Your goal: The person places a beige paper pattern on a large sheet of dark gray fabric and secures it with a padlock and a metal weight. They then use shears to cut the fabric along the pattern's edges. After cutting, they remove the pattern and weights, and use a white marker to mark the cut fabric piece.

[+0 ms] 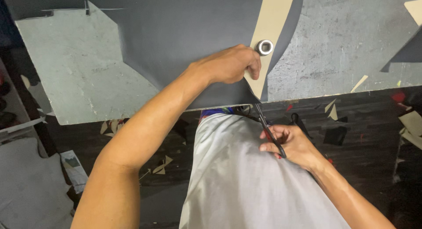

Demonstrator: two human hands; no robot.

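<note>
A grey-green bench [79,75] carries a large dark sheet [176,40] running to its near edge, with a tan strip [273,14] beside it. The left hand [231,64] presses the sheet's corner flat, fingers curled together. The right hand [292,143] grips black scissors [266,123], blades meeting that corner; the cut looks barely begun. A metal ring [265,47] rests nearby; offcuts [160,166] litter the dark floor

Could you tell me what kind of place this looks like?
Probably a cutting workshop for leather or similar sheet goods: a scuffed work table, a dark sheet being cut with scissors, and offcuts on the floor.
</note>
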